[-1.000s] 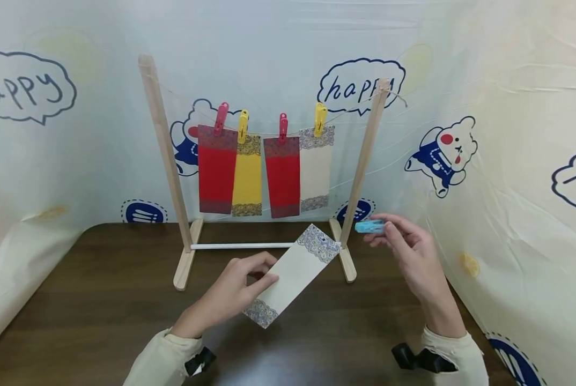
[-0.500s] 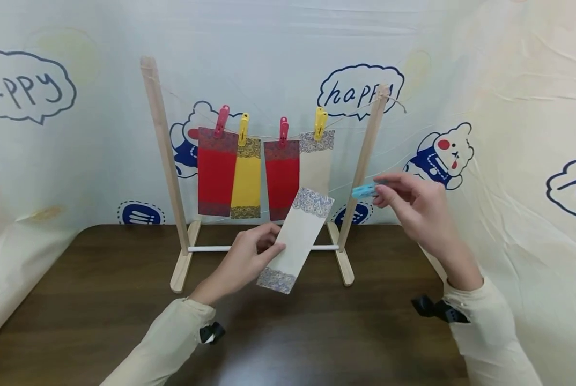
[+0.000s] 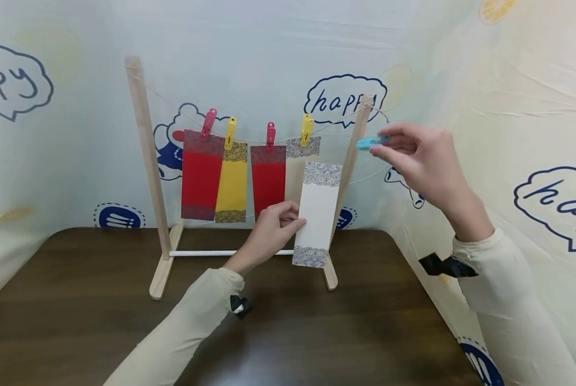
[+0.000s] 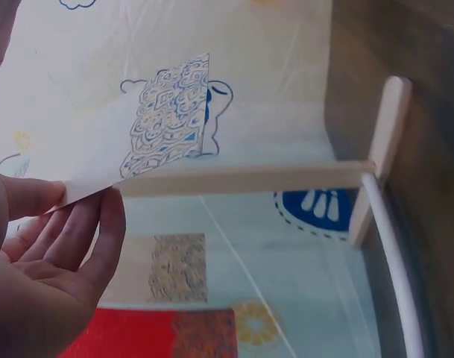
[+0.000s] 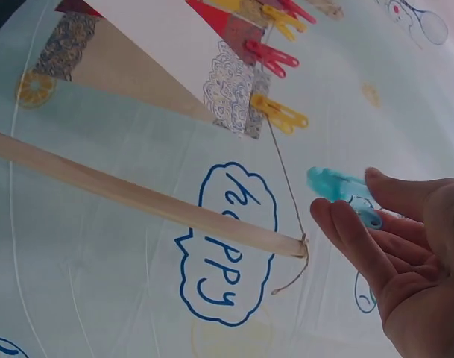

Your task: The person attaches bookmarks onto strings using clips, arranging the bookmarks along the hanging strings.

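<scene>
My left hand (image 3: 273, 230) pinches the left edge of a white paper card (image 3: 319, 212) with blue lace-patterned bands at both ends. The card stands nearly upright before the rack's right post (image 3: 355, 145) and covers part of a hanging white card (image 3: 295, 171). In the left wrist view, the thumb lies on one face of the card, fingers behind. My right hand (image 3: 425, 161) pinches a light blue clothespin (image 3: 372, 142) between thumb and fingertips, just right of that post. The right wrist view shows the blue clothespin (image 5: 342, 190) apart from the string (image 5: 286, 179).
Red cards (image 3: 201, 177), a yellow card (image 3: 232, 185) and the white one hang from the string by red and yellow clothespins (image 3: 307, 130). The wooden rack has a left post (image 3: 148, 155) and a white crossbar (image 3: 206, 253). It stands on a dark table (image 3: 288, 321).
My left hand has raised the white card to the right and turned it from slanted to nearly upright. My right hand has lifted the blue clothespin to near the string's height.
</scene>
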`<state>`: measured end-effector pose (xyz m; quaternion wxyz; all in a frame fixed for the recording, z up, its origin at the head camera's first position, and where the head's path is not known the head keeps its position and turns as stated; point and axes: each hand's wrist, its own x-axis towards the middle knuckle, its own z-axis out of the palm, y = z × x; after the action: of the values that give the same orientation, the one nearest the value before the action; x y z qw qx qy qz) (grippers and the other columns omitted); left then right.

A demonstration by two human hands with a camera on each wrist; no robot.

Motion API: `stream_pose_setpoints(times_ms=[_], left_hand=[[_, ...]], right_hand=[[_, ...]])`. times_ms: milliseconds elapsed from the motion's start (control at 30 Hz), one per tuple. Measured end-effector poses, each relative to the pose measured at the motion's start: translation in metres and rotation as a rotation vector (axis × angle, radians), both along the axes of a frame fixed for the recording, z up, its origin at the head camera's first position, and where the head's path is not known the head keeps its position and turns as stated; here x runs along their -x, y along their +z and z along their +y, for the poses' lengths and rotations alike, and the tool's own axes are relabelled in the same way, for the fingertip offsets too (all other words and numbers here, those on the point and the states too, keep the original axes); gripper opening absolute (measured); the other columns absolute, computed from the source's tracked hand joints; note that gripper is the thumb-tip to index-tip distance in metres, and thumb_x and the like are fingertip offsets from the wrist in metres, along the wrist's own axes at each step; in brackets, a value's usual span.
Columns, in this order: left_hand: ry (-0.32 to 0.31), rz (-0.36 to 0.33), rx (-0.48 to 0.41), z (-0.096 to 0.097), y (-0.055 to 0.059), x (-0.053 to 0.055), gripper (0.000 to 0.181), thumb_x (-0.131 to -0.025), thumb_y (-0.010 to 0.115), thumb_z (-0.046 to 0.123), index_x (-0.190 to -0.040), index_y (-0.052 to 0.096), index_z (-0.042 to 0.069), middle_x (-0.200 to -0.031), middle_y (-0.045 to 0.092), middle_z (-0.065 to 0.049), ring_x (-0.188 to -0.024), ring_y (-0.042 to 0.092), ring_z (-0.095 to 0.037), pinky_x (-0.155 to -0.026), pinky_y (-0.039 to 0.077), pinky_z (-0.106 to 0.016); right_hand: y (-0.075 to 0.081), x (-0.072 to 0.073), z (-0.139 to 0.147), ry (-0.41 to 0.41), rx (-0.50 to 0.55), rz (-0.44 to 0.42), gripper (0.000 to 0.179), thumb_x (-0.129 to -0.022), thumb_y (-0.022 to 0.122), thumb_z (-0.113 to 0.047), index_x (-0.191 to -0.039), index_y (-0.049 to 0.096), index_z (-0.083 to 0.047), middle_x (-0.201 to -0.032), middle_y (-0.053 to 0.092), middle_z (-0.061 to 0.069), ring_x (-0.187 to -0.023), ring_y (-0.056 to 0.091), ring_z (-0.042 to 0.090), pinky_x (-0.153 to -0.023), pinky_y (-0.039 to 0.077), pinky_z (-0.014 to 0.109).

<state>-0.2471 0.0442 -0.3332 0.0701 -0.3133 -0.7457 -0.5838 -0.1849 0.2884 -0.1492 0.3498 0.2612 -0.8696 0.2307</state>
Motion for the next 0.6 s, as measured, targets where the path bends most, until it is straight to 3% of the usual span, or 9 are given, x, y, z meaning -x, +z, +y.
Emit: stream_pose_setpoints(times_ms=[133,267,367,600], left_hand=[[-0.012,-0.014,-0.042,0.016,0.006,0.006,0.014,-0.094,0.069,0.01,-0.106,0.066,0.003,-0.101,0.073,-0.009,-0.087,0.071,-0.019,-0.085,0.057,-0.032],[-0.028,-0.022,-0.082,0.032,0.014,0.014,0.016,-0.094,0.069,0.008,-0.107,0.063,0.0,-0.101,0.073,-0.012,-0.089,0.071,-0.02,-0.086,0.056,-0.031],[-0.043,-0.035,-0.104,0.042,0.02,0.019,0.016,-0.094,0.068,0.007,-0.107,0.062,0.0,-0.101,0.073,-0.012,-0.089,0.07,-0.02,-0.086,0.056,-0.029],[-0.051,-0.045,-0.145,0.058,0.033,0.033,0.016,-0.095,0.066,0.006,-0.108,0.061,-0.002,-0.103,0.073,-0.014,-0.091,0.07,-0.02,-0.084,0.056,-0.028]], right_hand=[[0.011,0.011,-0.001,-0.034,-0.043,0.036,0.029,-0.093,0.071,-0.013,-0.12,0.071,-0.002,-0.1,0.075,0.011,-0.084,0.068,-0.003,-0.079,0.051,0.011],[0.022,0.022,-0.006,-0.046,-0.096,0.058,0.035,-0.098,0.064,-0.017,-0.131,0.065,-0.005,-0.109,0.073,0.01,-0.098,0.069,0.019,-0.091,0.054,0.029],[0.031,0.03,-0.012,-0.039,-0.131,0.053,0.037,-0.101,0.06,-0.018,-0.135,0.06,-0.004,-0.111,0.071,0.012,-0.102,0.065,0.02,-0.093,0.053,0.037],[0.048,0.049,-0.024,-0.062,-0.177,-0.003,0.036,-0.099,0.063,-0.018,-0.129,0.061,0.0,-0.112,0.072,0.012,-0.095,0.065,0.019,-0.089,0.052,0.028]])
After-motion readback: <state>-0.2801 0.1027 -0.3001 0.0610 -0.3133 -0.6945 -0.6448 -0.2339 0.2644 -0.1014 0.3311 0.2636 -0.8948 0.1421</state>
